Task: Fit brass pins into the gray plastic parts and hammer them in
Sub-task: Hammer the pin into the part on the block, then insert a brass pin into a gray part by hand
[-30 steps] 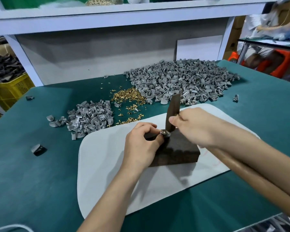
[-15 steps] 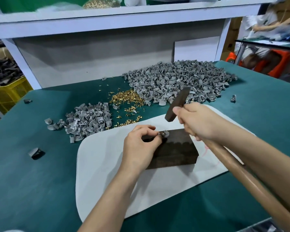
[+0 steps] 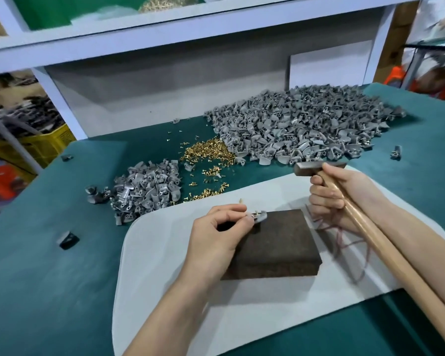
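The left hand [image 3: 217, 236] pinches a gray part [image 3: 259, 216] at the dark block's [image 3: 280, 242] corner. The right hand [image 3: 330, 195], off to the right, grips the hammer [image 3: 319, 167].

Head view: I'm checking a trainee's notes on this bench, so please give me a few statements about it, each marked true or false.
1. The right hand grips the hammer close to its head. True.
2. The hammer's head rests on the dark block. False: it is held up, clear of the block.
3. The left hand pinches a gray part at the block's far left corner. True.
4. The heap of brass pins lies on the white mat. False: it lies on the green table cover, beyond the mat.
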The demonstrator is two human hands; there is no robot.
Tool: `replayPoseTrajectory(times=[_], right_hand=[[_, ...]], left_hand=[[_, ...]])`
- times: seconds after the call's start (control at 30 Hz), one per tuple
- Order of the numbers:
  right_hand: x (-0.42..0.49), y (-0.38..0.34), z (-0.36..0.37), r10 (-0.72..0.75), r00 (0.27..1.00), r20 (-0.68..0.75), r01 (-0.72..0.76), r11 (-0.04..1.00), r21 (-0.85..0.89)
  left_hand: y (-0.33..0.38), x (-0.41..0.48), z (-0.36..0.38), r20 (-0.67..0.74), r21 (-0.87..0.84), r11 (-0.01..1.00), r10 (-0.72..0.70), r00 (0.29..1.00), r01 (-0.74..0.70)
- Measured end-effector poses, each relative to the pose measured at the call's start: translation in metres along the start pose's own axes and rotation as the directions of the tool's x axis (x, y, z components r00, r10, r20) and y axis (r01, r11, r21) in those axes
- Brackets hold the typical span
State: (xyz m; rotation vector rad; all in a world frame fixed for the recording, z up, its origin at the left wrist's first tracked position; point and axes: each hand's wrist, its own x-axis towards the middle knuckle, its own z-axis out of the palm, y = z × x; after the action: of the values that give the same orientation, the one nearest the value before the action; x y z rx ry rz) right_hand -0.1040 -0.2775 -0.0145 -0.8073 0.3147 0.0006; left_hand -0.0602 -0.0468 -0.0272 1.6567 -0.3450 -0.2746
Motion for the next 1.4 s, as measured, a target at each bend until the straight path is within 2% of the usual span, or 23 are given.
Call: replayPoseTrajectory(times=[0.17, 0.3, 0.4, 0.5, 0.53, 0.57, 0.6, 0.67, 0.77, 0.83, 0.9, 1.07, 1.4], right_hand=[[0.009, -0.001, -0.010, 0.027, 0.999, 0.047, -0.033, 0.990, 0.140], [0.012, -0.001, -0.016, 0.011, 0.997, 0.075, -0.029, 0.969, 0.243], [0.014, 0.000, -0.015, 0.029, 0.994, 0.108, -0.053, 0.973, 0.225], [0.015, 0.000, -0.013, 0.030, 0.992, 0.126, -0.049, 0.986, 0.157], [0.016, 0.000, -0.012, 0.036, 0.991, 0.125, -0.055, 0.987, 0.148], [0.016, 0.000, -0.012, 0.044, 0.992, 0.118, -0.061, 0.988, 0.144], [0.015, 0.000, -0.013, 0.046, 0.993, 0.111, -0.061, 0.988, 0.140], [0.016, 0.000, -0.013, 0.041, 0.992, 0.116, -0.057, 0.989, 0.139], [0.018, 0.001, -0.013, 0.055, 0.991, 0.122, -0.071, 0.988, 0.133], [0.019, 0.001, -0.012, 0.062, 0.990, 0.123, -0.077, 0.989, 0.123], [0.019, 0.000, -0.012, 0.070, 0.991, 0.117, -0.085, 0.988, 0.129], [0.019, 0.003, -0.012, 0.080, 0.992, 0.094, -0.092, 0.987, 0.131], [0.011, 0.000, -0.007, 0.089, 0.995, 0.042, -0.094, 0.983, 0.159]], left_hand=[[0.002, -0.001, -0.001, -0.014, 0.043, 0.999, -0.009, 1.000, 0.010], [0.016, -0.005, -0.002, 0.039, 0.128, 0.991, -0.038, 0.999, 0.032], [0.057, 0.021, -0.001, 0.077, 0.219, 0.973, 0.055, 0.996, -0.070], [0.115, 0.073, 0.019, 0.074, 0.221, 0.956, 0.181, 0.981, -0.193], [0.130, 0.094, 0.030, 0.091, 0.300, 0.922, 0.228, 0.969, -0.245], [0.141, 0.113, 0.041, 0.162, 0.468, 0.834, 0.245, 0.956, -0.293], [0.143, 0.130, 0.049, 0.240, 0.642, 0.697, 0.212, 0.947, -0.318], [0.132, 0.161, 0.047, 0.274, 0.859, 0.415, 0.124, 0.954, -0.301], [0.088, 0.177, 0.019, 0.252, 0.948, 0.202, -0.002, 0.968, -0.246], [0.059, 0.175, 0.001, 0.248, 0.963, 0.135, -0.088, 0.965, -0.235], [0.040, 0.169, -0.009, 0.239, 0.962, 0.159, -0.091, 0.967, -0.222], [0.023, 0.155, -0.009, 0.183, 0.952, 0.235, 0.071, 0.981, -0.195], [0.025, 0.149, -0.015, 0.149, 0.938, 0.304, 0.081, 0.985, -0.167]])
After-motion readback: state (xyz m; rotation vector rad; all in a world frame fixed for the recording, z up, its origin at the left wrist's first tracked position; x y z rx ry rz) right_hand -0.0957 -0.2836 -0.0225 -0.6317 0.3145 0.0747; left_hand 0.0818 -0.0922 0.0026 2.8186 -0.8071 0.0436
